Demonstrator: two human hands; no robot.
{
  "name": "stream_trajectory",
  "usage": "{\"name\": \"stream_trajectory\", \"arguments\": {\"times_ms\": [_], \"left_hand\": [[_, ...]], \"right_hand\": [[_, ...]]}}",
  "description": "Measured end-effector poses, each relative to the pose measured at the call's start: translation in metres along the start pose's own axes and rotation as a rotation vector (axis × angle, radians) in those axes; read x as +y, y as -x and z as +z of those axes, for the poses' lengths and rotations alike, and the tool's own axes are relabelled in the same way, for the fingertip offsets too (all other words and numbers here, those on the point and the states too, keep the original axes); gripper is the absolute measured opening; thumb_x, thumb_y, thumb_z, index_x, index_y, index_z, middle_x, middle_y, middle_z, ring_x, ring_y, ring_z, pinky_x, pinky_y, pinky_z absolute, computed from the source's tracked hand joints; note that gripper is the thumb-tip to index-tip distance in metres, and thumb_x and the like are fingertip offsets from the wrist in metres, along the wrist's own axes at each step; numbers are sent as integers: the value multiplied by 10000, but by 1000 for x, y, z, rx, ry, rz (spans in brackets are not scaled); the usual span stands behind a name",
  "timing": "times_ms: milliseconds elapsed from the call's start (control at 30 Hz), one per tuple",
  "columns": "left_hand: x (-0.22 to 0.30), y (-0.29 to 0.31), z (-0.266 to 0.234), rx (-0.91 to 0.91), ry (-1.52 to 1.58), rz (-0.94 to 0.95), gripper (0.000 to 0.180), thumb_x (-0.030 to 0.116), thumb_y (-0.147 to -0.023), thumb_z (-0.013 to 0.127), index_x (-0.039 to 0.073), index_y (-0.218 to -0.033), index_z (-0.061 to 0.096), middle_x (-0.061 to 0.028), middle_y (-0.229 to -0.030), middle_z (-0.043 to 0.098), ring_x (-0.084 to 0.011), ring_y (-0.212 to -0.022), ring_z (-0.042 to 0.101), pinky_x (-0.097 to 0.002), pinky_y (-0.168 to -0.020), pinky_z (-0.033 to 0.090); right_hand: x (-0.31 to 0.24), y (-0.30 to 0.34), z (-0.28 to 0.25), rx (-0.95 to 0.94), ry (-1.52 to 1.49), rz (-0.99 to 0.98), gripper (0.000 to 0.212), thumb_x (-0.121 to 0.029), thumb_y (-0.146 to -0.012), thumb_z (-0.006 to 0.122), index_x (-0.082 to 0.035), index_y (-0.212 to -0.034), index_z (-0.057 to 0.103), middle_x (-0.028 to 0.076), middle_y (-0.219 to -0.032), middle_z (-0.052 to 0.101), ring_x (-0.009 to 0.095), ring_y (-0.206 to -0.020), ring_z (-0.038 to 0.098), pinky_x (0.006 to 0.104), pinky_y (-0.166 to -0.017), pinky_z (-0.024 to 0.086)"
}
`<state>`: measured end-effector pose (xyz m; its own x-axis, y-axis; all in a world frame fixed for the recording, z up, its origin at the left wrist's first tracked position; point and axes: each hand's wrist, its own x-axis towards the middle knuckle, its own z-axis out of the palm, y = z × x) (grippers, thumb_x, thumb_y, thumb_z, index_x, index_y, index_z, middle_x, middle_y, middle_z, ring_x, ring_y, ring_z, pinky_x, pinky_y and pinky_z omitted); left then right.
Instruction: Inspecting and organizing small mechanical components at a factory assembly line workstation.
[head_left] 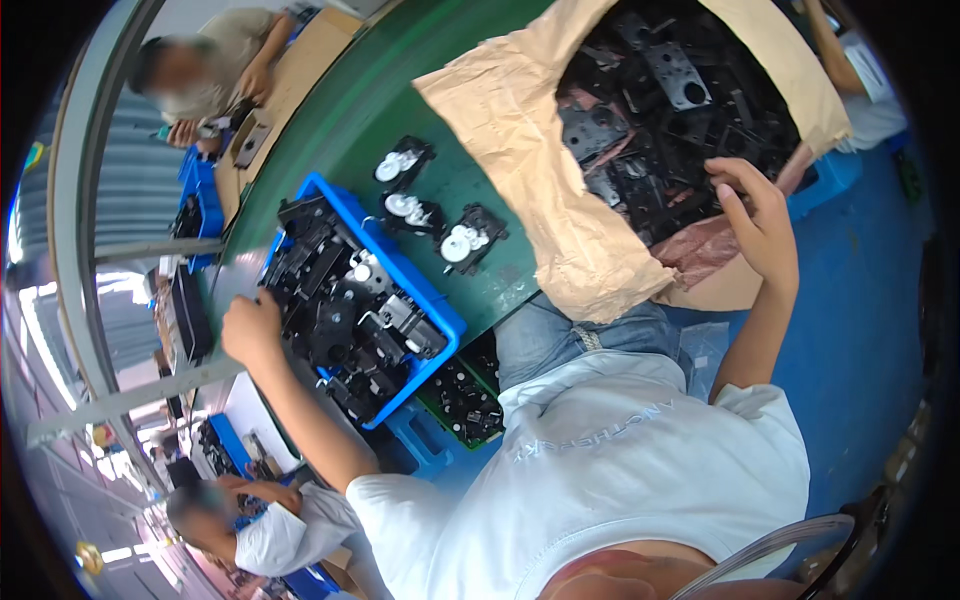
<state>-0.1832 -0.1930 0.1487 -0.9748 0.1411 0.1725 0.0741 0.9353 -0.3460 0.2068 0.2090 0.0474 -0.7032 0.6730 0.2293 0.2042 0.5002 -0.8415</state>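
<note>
At the upper right of the frame, black parts (680, 85) lie jumbled inside a wide opening wrapped in brown paper (520, 150), and my right hand (760, 220) is at its lower right edge. Over this link I see the thumb and forefinger standing apart with nothing visible between them, so I read that hand as released. At the left of the frame, my left hand (252, 328) is beside the left edge of the blue bin (437, 305), which is heaped with black pieces (335, 320). Its fingertips are partly lost against them, and I cannot tell whether they grasp a piece, the rim or nothing.

I judge the step to be handling loose parts by hand at these two containers. To do it well, I would take one at a time by its solid body, work it free of its neighbours before lifting, and avoid snagging the pinkish sheet (705, 250) at the lower edge of the opening. On the left I would press only lightly, since the heap looks high against the rim and could spill. Three gear assemblies (468, 240) with white wheels sit near upper centre on the green tabletop (340, 140), between bin and paper; I would steer both hands around them.
</note>
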Motion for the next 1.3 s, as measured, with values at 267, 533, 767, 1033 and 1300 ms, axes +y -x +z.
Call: {"name": "stream_trajectory", "arguments": {"times_ms": [267, 533, 767, 1033, 1300], "left_hand": [[84, -3, -3, -82, 500, 915, 227, 118, -818, 663, 24, -1025, 673, -135, -906, 640, -317, -823, 612, -390, -763, 490], [120, -21, 30, -178, 269, 1105, 153, 126, -813, 661, 29, -924, 700, -111, -873, 585, -308, -848, 576, -409, -796, 455], [115, -18, 31, -12, 288, 1125, 110, 102, -814, 645, 30, -874, 703, -104, -870, 579, -303, -842, 569, -410, -802, 428], [70, 27, -37, 143, 613, 799, 88, 75, -856, 620, 10, -876, 676, -94, -870, 596, -251, -788, 568, -341, -782, 432], [39, 108, -36, 367, 1069, 541, 60, 46, -871, 599, 7, -903, 631, -75, -887, 575, -188, -811, 528, -279, -765, 428]], "right_hand": [[-3, -28, 23, -69, 435, -58, 285, -141, -885, 601, -32, -1144, 640, 126, -1048, 656, 244, -840, 628, 315, -774, 508], [-8, -23, 97, -78, 992, -161, 310, -225, -751, 700, -43, -1001, 683, 127, -922, 543, 294, -920, 472, 385, -796, 402], [6, -20, 114, 24, 1092, -94, 297, -212, -758, 693, -13, -979, 682, 129, -985, 549, 291, -914, 480, 378, -826, 410], [-23, -13, 73, 90, 198, -93, 224, -104, -781, 658, 15, -969, 637, 154, -1133, 579, 304, -991, 562, 361, -882, 460], [-15, -6, 83, 34, -228, -7, 359, -59, -689, 785, -34, -999, 607, 94, -1166, 610, 236, -1015, 589, 335, -907, 472]]}}
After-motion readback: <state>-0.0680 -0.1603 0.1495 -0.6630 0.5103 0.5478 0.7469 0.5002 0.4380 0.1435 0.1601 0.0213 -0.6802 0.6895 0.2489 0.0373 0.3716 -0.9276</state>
